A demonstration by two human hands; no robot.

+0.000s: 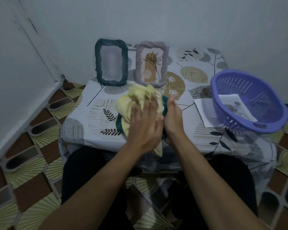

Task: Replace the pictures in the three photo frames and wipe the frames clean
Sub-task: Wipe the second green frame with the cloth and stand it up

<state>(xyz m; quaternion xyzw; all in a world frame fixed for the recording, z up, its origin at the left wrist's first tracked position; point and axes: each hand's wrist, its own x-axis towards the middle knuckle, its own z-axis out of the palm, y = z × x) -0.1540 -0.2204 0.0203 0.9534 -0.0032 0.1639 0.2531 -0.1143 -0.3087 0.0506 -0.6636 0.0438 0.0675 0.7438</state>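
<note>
— Where was the third frame?
— The dark green rope-rimmed photo frame lay on the leaf-patterned tablecloth at the near edge, mostly hidden under a crumpled pale yellow cloth.
— And the hands?
— The left hand pressed down on the cloth, its fingers fairly straight and slightly apart, though blurred. The right hand gripped the frame's right edge, fingers curled under it, thumb pointing up.
— The other two frames?
— The dark teal braided rectangular photo frame stood upright at the back, its picture too blurred to read. Just beside it, on the right, stood the mauve twisted-rim photo frame, showing a line-drawn plant over an ochre arch.
— Anything else?
— A purple slotted plastic basket sat tilted at the right, with a printed sheet inside it and a white paper partly beneath it.
</note>
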